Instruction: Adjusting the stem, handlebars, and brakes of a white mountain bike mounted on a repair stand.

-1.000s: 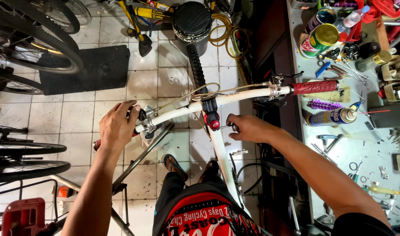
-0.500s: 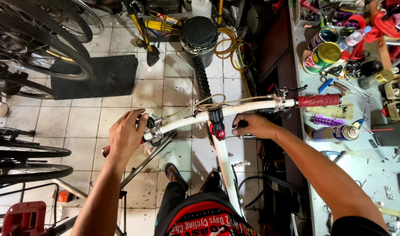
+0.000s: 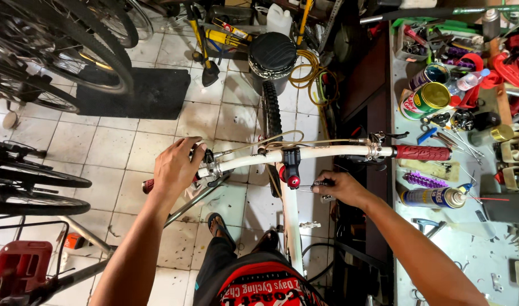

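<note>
L hand (image 3: 177,164) clamped on left grip end of white handlebar (image 3: 327,153) | R hand (image 3: 341,187) pinching dark tool (image 3: 322,183), prob hex key, at stem (image 3: 291,164) | vs 1 s ago: R hand dropped lower, tool now under stem bolt | bar held steady.

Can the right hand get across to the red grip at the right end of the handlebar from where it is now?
Probably yes. The right hand holds a small dark tool at the stem; the red grip is bare, with only the brake lever and open bar between.
</note>
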